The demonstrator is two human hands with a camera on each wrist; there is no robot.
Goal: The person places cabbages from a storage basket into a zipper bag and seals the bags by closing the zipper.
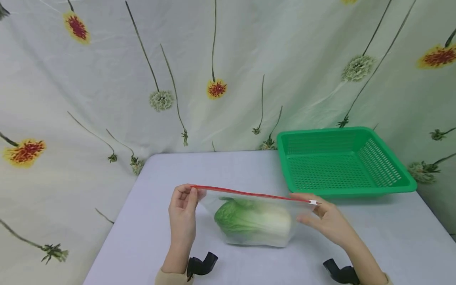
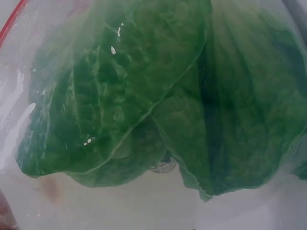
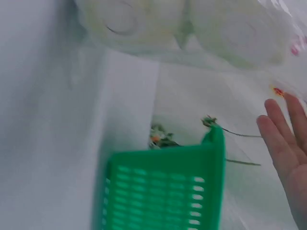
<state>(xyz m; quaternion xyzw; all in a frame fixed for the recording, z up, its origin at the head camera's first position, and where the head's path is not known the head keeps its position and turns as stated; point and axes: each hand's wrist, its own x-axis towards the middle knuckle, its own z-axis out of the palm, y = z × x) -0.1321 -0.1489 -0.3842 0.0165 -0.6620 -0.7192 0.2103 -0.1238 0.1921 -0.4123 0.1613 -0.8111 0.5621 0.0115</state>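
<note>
A clear zip bag (image 1: pixel 257 240) with a red closure strip (image 1: pixel 242 192) stands upright on the table, its strip stretched from left to right. Inside lies leafy napa cabbage (image 1: pixel 249 219), green leaves to the left, pale stalk to the right; the right wrist view shows two pale stem ends (image 3: pixel 122 21). My left hand (image 1: pixel 183 213) pinches the strip's left end between thumb and fingers. At the right end, by a white slider (image 1: pixel 313 202), my right hand (image 1: pixel 331 221) has its fingers extended behind the bag's top edge and its thumb apart. Leaves (image 2: pixel 134 86) fill the left wrist view.
A green plastic basket (image 1: pixel 350 192) with perforated sides sits at the back right of the white table (image 1: pixel 231 166). Behind the table hangs a flower-printed cloth (image 1: pixel 228 47). Black wrist mounts (image 1: pixel 202 265) sit on both forearms.
</note>
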